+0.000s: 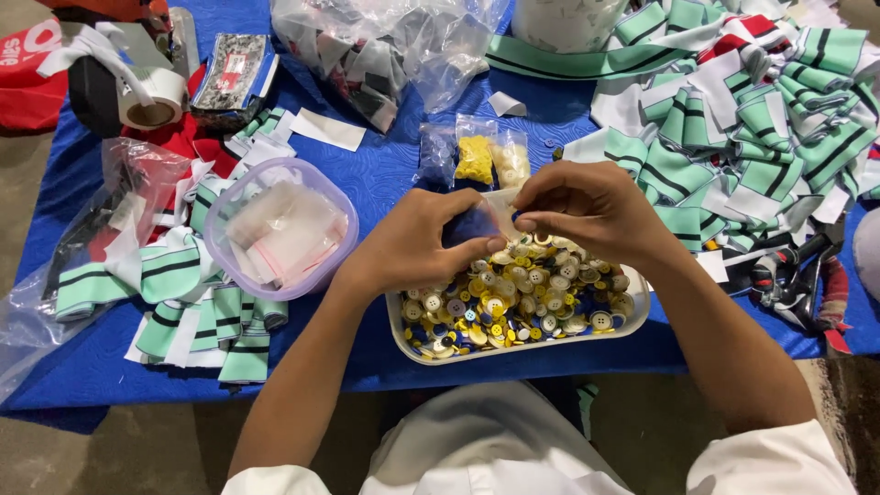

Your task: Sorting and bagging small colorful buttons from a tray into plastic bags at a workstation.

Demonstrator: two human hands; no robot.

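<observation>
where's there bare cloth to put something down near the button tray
Bare blue cloth lies between the round tub and the small bags, and along the near edge under the button tray. The right is crowded with striped fabric pieces.

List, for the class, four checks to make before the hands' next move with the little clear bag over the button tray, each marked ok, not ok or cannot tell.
1. Both hands, left hand and right hand, pinch the small clear bag: ok.
2. Bag mouth open: cannot tell.
3. Bag held over the button tray: ok.
4. Spare bags ready in the lilac tub: ok.
</observation>
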